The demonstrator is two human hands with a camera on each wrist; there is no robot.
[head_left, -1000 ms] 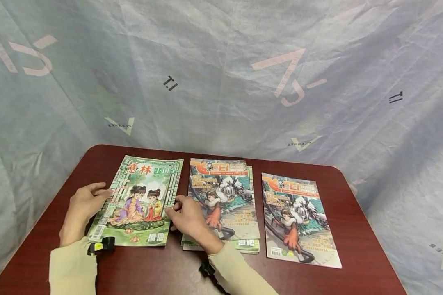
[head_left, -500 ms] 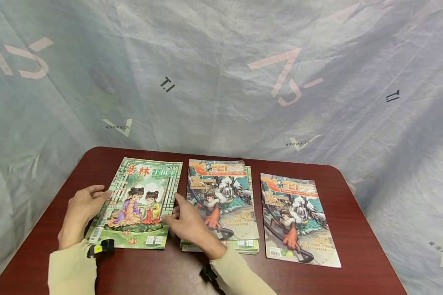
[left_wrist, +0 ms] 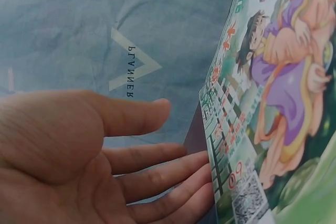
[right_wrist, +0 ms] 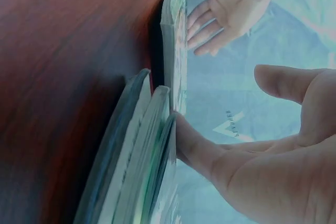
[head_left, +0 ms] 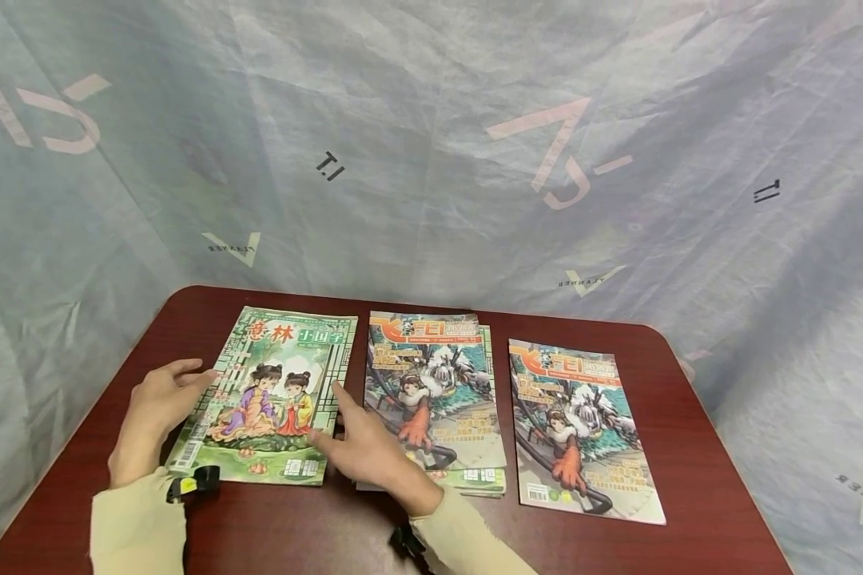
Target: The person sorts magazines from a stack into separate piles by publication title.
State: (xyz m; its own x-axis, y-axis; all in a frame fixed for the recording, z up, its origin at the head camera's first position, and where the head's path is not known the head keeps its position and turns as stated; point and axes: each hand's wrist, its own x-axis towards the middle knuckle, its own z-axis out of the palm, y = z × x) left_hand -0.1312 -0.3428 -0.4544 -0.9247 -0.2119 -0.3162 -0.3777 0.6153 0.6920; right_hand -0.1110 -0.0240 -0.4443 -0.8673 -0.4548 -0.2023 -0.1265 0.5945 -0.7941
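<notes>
A green magazine [head_left: 280,447] with two cartoon figures on its cover lies at the left of the table. Beside its left edge is my left hand [head_left: 160,411]; in the left wrist view the fingers [left_wrist: 157,179] reach out loosely to the magazine's edge, thumb apart. My right hand [head_left: 370,447] lies over the gap between this magazine and the middle pile [head_left: 439,399], its fingers extended at the green magazine's right edge. In the right wrist view its thumb [right_wrist: 281,82] is held away, and nothing is gripped. The pile has a FEI comic magazine on top with green-covered ones underneath.
Another FEI comic magazine [head_left: 575,431] lies alone to the right of the pile. The dark red table [head_left: 697,479] has rounded far corners. A grey printed cloth [head_left: 417,160] hangs behind and around it.
My right hand's fingers have loosened from a bent pose and straightened at the green magazine's right edge. The left hand and the magazines look nearly unchanged.
</notes>
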